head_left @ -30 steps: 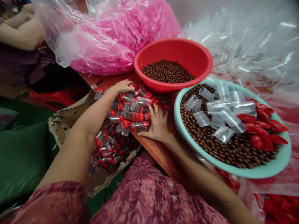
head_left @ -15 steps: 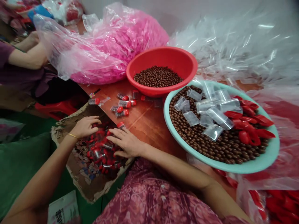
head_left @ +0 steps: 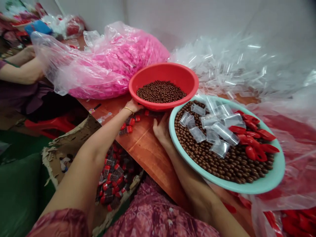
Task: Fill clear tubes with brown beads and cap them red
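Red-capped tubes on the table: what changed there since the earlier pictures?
Most tubes went off the table into the cardboard box; a few remain. The left hand and right hand moved over the box, then back toward the red bowl. Bowl and teal basin look unchanged.

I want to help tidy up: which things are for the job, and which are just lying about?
Probably for the job:
capped tubes by the left hand
box with more
red bowl
basin
brown balls
clear tubes

Probably just lying about:
stool
blue bundle
green thing
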{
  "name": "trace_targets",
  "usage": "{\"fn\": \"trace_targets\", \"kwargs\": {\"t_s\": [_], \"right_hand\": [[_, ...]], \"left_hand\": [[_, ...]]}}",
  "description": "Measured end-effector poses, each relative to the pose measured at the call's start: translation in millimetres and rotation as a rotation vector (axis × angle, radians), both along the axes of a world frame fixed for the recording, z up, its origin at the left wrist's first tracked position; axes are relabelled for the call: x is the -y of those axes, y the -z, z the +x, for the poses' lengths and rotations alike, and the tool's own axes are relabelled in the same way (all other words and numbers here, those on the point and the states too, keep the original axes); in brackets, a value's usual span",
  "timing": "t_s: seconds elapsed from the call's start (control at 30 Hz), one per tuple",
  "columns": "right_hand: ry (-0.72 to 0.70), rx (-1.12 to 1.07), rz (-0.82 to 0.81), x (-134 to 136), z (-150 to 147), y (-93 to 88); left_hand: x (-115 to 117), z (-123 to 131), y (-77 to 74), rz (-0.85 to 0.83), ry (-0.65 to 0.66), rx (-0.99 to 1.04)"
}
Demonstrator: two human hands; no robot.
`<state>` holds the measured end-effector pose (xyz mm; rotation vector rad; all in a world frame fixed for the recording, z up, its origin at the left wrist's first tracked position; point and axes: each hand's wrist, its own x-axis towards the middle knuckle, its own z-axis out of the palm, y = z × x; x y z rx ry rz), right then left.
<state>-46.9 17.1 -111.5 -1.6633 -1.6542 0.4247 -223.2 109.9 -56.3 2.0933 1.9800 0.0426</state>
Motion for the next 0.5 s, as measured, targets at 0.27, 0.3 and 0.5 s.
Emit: {"fn": "trace_targets", "kwargs": {"t_s": [0.27, 0.3, 0.5], "right_hand": [[-0.129, 0.167, -0.075, 7.9, -14.3, -11.8], [-0.176, 0.194, -0.089, 14.6, -19.1, -13.9], [-0.589, 0.279, -0.092, 71.6, -49.3, -22.3]], "left_hand": [[43.4, -9.9, 12.5, -0.026, 0.21, -0.019], [54.2, -17.3, 12.3, -0.029, 0.243, -0.021], [133.1, -85.0, 8.5, -0.01, 0.211, 0.007]]}}
